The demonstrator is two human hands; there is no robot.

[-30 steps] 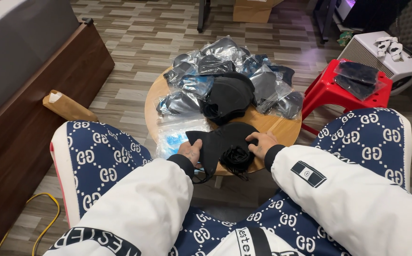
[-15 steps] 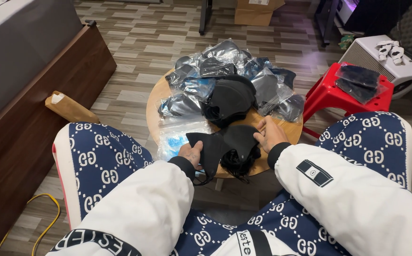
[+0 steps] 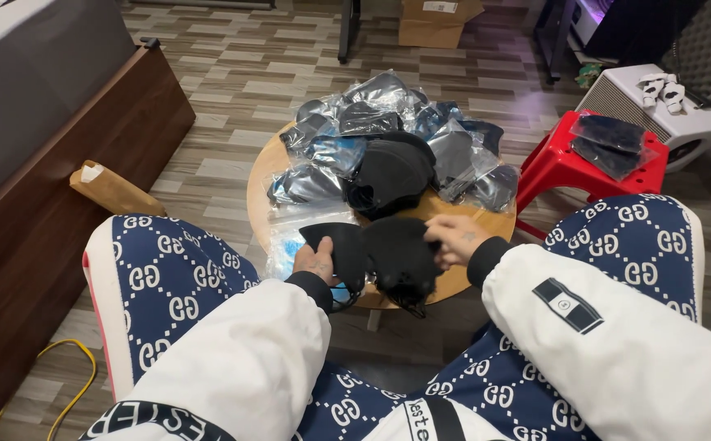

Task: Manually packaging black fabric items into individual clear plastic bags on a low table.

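Note:
My left hand (image 3: 313, 263) and my right hand (image 3: 453, 238) both grip a black fabric face mask (image 3: 380, 255), spread out between them at the near edge of a small round wooden table (image 3: 486, 222). An ear loop hangs below the mask near my left wrist. Behind the mask lies a stack of black masks (image 3: 390, 172). Around that stack sits a heap of clear plastic bags (image 3: 372, 110) holding dark masks. A flat empty-looking clear bag (image 3: 283, 233) lies to the left of my left hand.
A red plastic stool (image 3: 564, 167) carrying bagged masks stands right of the table, with a white box-shaped appliance (image 3: 658, 110) behind it. A dark wooden bed frame (image 3: 61, 188) runs along the left. A brown paper bag (image 3: 110, 189), a yellow cable (image 3: 69, 380) and a cardboard box (image 3: 437, 20) sit on the floor.
My right hand slid to the right and slightly up, away from the left hand, pulling the folded black mask open and wider. My left hand stayed almost still.

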